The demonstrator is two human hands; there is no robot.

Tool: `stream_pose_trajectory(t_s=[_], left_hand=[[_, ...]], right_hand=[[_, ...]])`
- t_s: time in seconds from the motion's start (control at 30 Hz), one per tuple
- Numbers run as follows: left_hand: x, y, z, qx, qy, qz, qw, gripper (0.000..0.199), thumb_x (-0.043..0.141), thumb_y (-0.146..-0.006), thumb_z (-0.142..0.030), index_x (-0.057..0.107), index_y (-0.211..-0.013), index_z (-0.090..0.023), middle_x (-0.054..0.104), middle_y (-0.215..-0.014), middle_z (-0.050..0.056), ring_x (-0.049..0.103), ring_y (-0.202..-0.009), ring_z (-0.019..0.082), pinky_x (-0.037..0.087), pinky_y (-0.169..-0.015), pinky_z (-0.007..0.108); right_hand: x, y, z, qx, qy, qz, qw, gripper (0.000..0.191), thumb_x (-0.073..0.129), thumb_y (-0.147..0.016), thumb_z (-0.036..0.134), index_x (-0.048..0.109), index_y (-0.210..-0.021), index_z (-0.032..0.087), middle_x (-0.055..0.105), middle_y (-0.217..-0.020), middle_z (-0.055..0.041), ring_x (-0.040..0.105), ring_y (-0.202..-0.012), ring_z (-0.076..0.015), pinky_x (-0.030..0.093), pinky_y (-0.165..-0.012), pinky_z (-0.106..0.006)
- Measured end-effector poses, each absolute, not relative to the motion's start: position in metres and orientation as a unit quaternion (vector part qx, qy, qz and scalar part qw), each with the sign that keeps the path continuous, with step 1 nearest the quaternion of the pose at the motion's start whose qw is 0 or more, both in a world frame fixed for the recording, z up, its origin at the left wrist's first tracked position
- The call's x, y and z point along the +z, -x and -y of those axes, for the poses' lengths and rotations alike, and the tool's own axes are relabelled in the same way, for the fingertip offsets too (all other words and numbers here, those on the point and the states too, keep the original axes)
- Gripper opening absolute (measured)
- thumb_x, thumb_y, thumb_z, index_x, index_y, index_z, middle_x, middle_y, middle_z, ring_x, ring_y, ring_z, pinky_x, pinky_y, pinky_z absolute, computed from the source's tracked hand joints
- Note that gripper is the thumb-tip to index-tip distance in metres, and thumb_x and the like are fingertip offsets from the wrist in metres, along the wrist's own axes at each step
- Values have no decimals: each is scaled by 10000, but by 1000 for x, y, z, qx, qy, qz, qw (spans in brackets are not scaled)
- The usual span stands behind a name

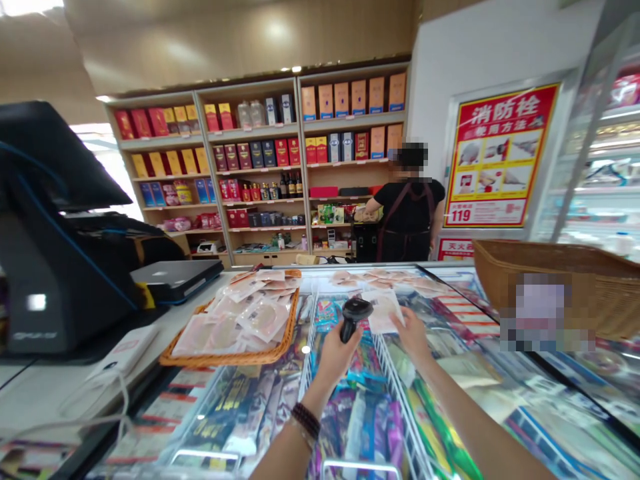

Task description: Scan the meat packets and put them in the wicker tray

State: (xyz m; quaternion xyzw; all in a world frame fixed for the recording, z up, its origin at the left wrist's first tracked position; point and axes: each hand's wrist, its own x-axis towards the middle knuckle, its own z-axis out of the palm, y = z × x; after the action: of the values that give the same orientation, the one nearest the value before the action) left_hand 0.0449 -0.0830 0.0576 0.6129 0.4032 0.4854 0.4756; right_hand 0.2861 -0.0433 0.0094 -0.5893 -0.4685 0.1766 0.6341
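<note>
Wrapped round the handle of a black handheld scanner (354,316) is my left hand (336,352), with a dark beaded bracelet on its wrist. Just right of the scanner's head, my right hand (413,333) pinches the edge of a flat white packet (383,312). The packet is raised over the glass-topped freezer. An orange wicker tray (227,361) holding several flat clear packets lies to the left of my left hand. More flat packets (385,277) are spread along the far edge of the glass.
At the left stand a black checkout terminal (45,267) and a dark flat device (175,279). A brown wicker basket (610,300) is at the right. Wrapped goods fill the freezer below. Beyond it, a person (410,213) in an apron faces shelves (260,170) of boxes.
</note>
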Motion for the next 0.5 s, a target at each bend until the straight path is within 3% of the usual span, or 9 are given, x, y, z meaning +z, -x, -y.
stream_pose_trajectory(t_s=[0.2, 0.5], left_hand=[[57, -44, 83, 468, -625, -382, 494, 695, 761, -775, -874, 629, -933, -210, 486, -535, -81, 437, -414, 118, 320, -451, 249], [67, -40, 79, 478, -634, -396, 461, 588, 782, -808, -773, 637, -912, -213, 504, -565, -65, 456, -457, 126, 345, -483, 252]], right_hand=[[15, -279, 46, 183, 579, 461, 647, 707, 717, -667, 890, 677, -1022, 280, 865, -918, -146, 824, -833, -411, 646, -785, -514], [16, -277, 45, 174, 585, 459, 646, 729, 686, -702, 900, 687, -1055, 262, 873, -939, -151, 829, -844, -401, 645, -784, -505]])
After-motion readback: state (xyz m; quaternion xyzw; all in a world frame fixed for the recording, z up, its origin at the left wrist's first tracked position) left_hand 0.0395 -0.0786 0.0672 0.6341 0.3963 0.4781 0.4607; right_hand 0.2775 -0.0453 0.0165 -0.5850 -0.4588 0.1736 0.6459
